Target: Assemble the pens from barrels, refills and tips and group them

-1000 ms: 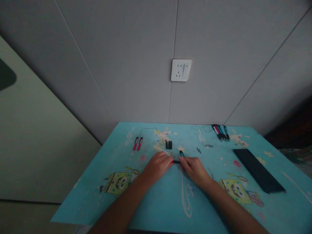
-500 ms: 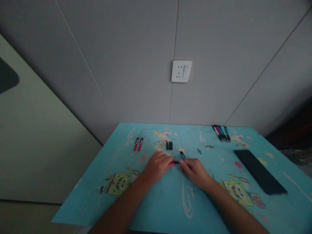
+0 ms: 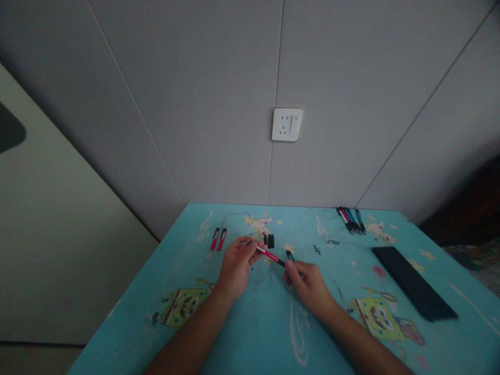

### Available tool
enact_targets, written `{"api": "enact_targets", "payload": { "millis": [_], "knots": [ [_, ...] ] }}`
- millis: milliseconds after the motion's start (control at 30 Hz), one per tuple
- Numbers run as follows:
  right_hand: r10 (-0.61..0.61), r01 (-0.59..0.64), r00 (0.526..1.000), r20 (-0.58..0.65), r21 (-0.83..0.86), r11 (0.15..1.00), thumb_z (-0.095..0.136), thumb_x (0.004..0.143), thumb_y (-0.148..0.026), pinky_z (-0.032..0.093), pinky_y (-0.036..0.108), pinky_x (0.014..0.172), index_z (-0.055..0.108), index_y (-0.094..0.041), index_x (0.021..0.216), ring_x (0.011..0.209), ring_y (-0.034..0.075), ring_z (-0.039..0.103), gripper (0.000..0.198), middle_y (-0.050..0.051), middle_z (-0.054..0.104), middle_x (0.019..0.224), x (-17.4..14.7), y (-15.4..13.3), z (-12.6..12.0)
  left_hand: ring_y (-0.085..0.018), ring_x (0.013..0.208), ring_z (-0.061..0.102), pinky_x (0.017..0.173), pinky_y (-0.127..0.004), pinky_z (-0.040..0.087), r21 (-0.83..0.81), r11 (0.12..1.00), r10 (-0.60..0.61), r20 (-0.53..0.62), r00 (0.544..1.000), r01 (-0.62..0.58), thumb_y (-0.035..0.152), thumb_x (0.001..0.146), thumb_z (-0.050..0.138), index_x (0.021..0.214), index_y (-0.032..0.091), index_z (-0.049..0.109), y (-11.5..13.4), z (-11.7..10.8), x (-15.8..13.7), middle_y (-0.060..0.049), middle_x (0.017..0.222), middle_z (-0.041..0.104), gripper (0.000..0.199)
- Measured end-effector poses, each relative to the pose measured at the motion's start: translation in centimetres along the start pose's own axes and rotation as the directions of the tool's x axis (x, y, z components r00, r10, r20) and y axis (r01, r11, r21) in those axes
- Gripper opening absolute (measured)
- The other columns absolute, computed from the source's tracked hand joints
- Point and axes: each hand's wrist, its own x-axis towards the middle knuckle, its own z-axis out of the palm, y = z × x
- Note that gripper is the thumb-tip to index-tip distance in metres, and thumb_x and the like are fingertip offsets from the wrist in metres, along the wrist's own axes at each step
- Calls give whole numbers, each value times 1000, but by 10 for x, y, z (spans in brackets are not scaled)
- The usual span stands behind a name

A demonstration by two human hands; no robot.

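Between both hands runs a red pen (image 3: 269,254) with a black end, tilted down to the right. My left hand (image 3: 239,263) pinches its upper left part, where a pale section shows near the fingertips. My right hand (image 3: 307,284) grips the black end with thumb and fingers. Just behind the right hand lies a dark pen part (image 3: 289,255), partly covered by it. Several short black pieces (image 3: 271,241) lie side by side beyond the left fingertips. Two red barrels with black ends (image 3: 222,239) rest further left.
Several assembled pens (image 3: 351,221) lie at the back right. Tiny dark parts (image 3: 316,250) are scattered right of centre. A flat black case (image 3: 414,284) lies on the right of the blue patterned table (image 3: 258,333). A wall with a socket (image 3: 287,125) stands behind.
My left hand has turned, raising its end of the red pen, so more of the barrel shows. The right hand keeps hold of the black end. The view has tipped up slightly.
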Motion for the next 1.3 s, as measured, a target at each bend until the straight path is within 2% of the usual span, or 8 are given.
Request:
{"api": "enact_targets", "payload": {
  "millis": [200,300,367,500,667,800,1067,1300],
  "knots": [
    [35,-123,938,344,236,964,16,100,-53,46,25,60,69,-19,59,53,14,56,75,2,60,51,-5,-12,4,-17,75,71,71,-32,58,24,991,130,-43,991,-129,29,81,70,109,22,48,4,2,-4,-4,87,73,36],
    [-52,48,995,86,56,997,28,100,-46,48,30,74,72,-20,83,76,18,63,54,5,70,79,2,-3,-9,-17,66,70,52,-25,56,86,989,123,-68,990,-117,33,81,69,110,23,46,4,0,-5,-4,89,72,38],
    [-148,114,975,-163,-199,973,41,97,-41,44,37,90,70,-20,97,95,23,60,36,8,68,97,10,13,-27,-16,61,68,43,-21,51,133,986,113,-71,991,-103,34,81,68,109,21,48,4,-1,-5,-5,90,72,37],
    [-196,-83,897,-396,-588,805,47,93,-32,38,45,96,66,-20,113,102,28,53,30,13,60,114,22,57,-68,-16,59,67,38,-19,47,216,972,104,-39,994,-94,35,81,67,99,17,52,2,-1,-5,-7,87,71,30],
    [-128,-245,912,-389,-768,591,48,91,-29,40,45,86,67,-22,114,106,31,49,31,14,55,122,23,93,-87,-15,59,67,40,-19,46,249,965,93,-17,996,-86,36,82,66,95,16,53,0,1,-5,-6,85,71,27],
    [-115,-256,925,-363,-816,519,47,91,-29,39,45,83,70,-21,106,106,32,49,29,14,55,122,23,103,-85,-14,57,65,41,-19,45,222,973,76,-25,997,-69,37,80,68,96,17,54,1,1,-4,-6,86,71,30],
    [-74,-254,937,-341,-812,526,47,91,-27,37,44,81,68,-24,111,103,32,50,29,13,58,120,26,112,-87,-16,64,69,48,-20,48,177,980,105,-82,991,-90,38,80,70,105,17,54,-1,-6,1,-8,91,72,36],
    [-56,-259,933,-354,-774,578,48,92,-27,37,42,80,72,-21,97,101,30,53,24,13,64,108,28,111,-93,-16,88,70,80,-30,55,15,994,114,-144,983,-113,39,82,68,105,18,57,-5,-17,12,-9,106,70,33]
  ]
}}
